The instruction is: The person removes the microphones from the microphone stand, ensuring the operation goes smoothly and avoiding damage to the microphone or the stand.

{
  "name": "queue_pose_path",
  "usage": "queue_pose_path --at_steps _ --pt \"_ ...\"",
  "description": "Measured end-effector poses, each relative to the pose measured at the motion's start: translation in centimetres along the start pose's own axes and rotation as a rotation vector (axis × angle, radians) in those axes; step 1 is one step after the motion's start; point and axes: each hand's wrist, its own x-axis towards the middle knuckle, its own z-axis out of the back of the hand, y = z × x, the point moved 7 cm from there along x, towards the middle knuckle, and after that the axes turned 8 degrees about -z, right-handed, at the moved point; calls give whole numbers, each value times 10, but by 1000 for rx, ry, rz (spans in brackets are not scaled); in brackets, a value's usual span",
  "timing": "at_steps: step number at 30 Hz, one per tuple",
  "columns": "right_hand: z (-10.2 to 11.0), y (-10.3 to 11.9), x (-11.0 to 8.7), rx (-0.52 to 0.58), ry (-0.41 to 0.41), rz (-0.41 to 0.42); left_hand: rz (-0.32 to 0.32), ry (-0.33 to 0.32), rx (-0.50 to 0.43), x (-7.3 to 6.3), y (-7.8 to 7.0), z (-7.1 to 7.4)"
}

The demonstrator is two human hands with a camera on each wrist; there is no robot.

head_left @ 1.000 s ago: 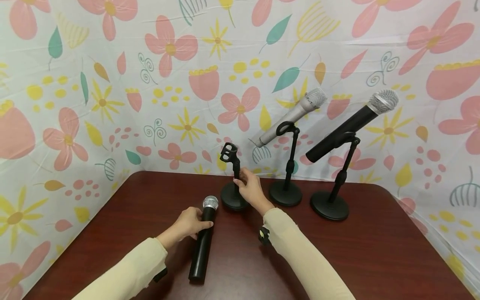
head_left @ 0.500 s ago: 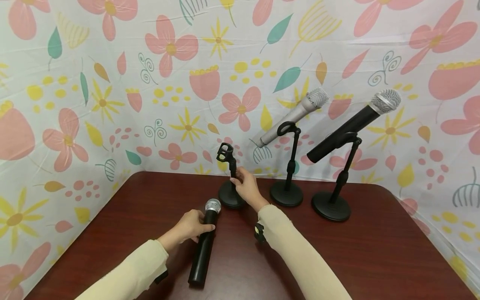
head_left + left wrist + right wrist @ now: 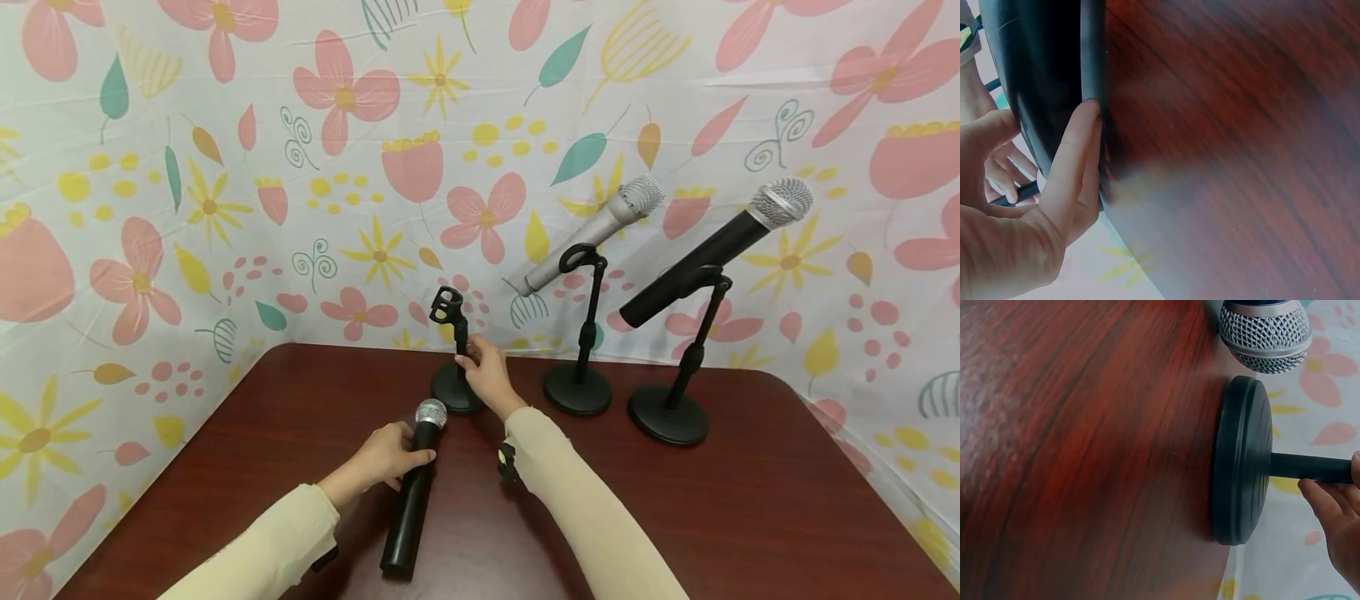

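A black microphone (image 3: 411,492) with a silver mesh head (image 3: 1266,331) lies on the dark wooden table (image 3: 712,517). My left hand (image 3: 386,454) grips its upper body just below the head; in the left wrist view my fingers (image 3: 1072,156) curl against the black barrel (image 3: 1041,75). My right hand (image 3: 483,371) holds the pole (image 3: 1310,467) of a short empty mic stand (image 3: 452,350) with a round base (image 3: 1241,459) and a bare clip on top.
Two more stands rise at the back right: one (image 3: 581,333) carries a silver microphone (image 3: 592,233), the other (image 3: 686,367) a black microphone (image 3: 712,250). A floral cloth backdrop (image 3: 225,167) surrounds the table's far and side edges.
My right hand and the empty stand have shifted a little left and farther back. The lying microphone has slid slightly forward under my left hand.
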Motion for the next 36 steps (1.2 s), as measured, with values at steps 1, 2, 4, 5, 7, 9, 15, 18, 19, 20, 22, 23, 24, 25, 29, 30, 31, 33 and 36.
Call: queue_pose_path --at_steps 1,2,4,5,7,9,15,18,19,20,22,23,24,25,29,30,31,33,36 --pt "-1 -1 0 -2 -3 -3 -1 1 1 0 0 0" --pt "-2 -1 0 -4 -4 -4 -2 1 1 0 0 -1" --pt "-3 -1 0 -3 -5 0 -6 1 -2 0 0 -1" --pt "-3 -1 0 -3 -6 -2 -9 1 -4 -1 -1 -1" --pt "-4 -1 0 2 -5 1 -13 1 -8 0 -1 -2" --pt "-5 0 1 1 1 3 -18 0 -11 0 -2 -2" --pt "-8 0 2 13 6 2 -29 -13 2 3 -2 -2" --pt "-9 1 2 22 5 4 -32 -22 7 4 -2 -2" --pt "-9 1 1 22 5 5 -31 -24 9 4 -2 -2" --pt "-9 1 2 22 4 9 -29 -27 11 4 -2 -2" --pt "-9 1 2 23 4 10 -24 -30 16 4 -2 -1" --pt "-9 1 2 23 5 10 -22 -30 19 4 -2 -1" --pt "-9 0 2 25 5 11 -22 -30 24 4 -2 -1" --pt "-9 0 2 24 6 11 -23 -30 29 4 -2 -1" --pt "-9 -2 2 7 4 4 -25 -31 36 5 -3 -2" --pt "-9 -2 1 2 4 4 -24 -33 36 5 -3 -2" --pt "-9 -3 1 -4 5 -1 -28 -32 37 5 -3 -2" --pt "-9 -4 2 -11 9 -9 -25 -34 33 6 -3 -2" --pt "-10 -6 2 -14 14 -21 -27 -37 35 6 -3 -2"
